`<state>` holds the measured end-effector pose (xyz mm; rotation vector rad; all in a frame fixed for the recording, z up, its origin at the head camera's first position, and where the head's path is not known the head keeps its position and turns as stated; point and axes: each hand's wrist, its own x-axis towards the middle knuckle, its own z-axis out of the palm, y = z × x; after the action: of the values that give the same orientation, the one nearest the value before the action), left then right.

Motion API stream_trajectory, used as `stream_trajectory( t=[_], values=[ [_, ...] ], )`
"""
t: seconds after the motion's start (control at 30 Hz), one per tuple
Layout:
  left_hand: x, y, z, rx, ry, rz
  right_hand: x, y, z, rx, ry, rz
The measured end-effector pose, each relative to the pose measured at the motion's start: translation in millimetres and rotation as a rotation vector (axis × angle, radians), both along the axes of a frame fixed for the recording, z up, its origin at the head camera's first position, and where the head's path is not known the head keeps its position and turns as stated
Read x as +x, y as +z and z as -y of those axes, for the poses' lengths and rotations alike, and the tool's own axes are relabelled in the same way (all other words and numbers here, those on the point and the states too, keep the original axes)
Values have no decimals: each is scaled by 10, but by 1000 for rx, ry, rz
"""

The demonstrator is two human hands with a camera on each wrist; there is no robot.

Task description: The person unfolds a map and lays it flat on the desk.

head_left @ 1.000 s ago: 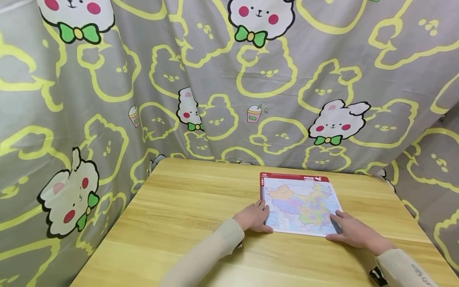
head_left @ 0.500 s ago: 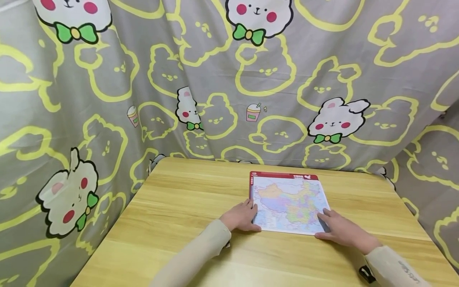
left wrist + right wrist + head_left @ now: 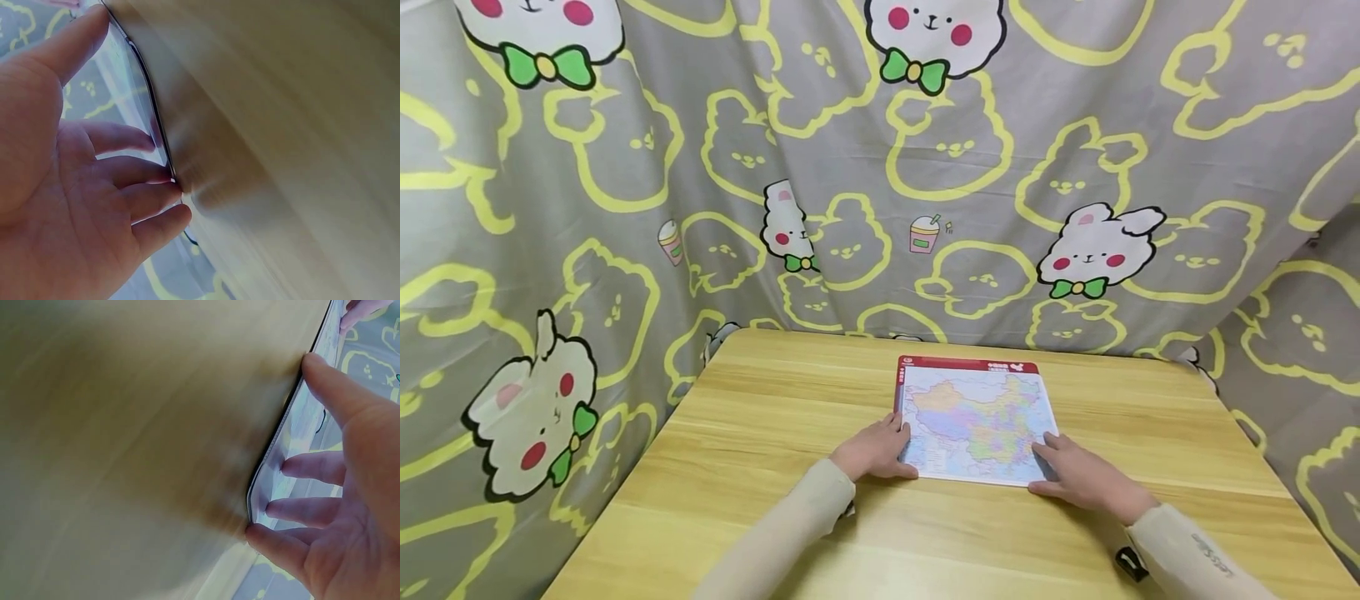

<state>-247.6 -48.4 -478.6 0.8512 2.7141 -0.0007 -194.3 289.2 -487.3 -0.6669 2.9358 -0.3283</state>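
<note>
A flat map board [image 3: 973, 421] with a red top band and pastel-coloured regions lies face up on the wooden table. My left hand [image 3: 872, 448] touches its left edge near the lower corner, thumb at the front edge. At the lower right corner my right hand [image 3: 1084, 473] touches the board the same way. In the left wrist view the fairly straight fingers of the left hand [image 3: 81, 181] meet the board's thin dark edge [image 3: 153, 103]. The right wrist view shows the right hand [image 3: 350, 494] with extended fingertips along the opposite edge [image 3: 269, 450].
The wooden table [image 3: 760, 400] has its far edge against a grey curtain [image 3: 850, 167] with yellow outlines and white rabbit faces. The curtain also hangs along the left and right sides. A black strap piece [image 3: 1131, 564] shows under the right sleeve.
The map board has slid left across the table, with both hands moving along at its sides. The head view has shifted slightly.
</note>
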Motion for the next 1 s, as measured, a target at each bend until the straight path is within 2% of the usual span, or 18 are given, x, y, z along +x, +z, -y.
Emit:
stream_trajectory(
  t=[0.4, 1.0],
  values=[
    [13, 25, 233, 29, 38, 27, -45, 11, 239, 2, 25, -25],
    [-12, 16, 595, 128, 73, 72, -103, 53, 587, -1, 13, 29]
  ],
)
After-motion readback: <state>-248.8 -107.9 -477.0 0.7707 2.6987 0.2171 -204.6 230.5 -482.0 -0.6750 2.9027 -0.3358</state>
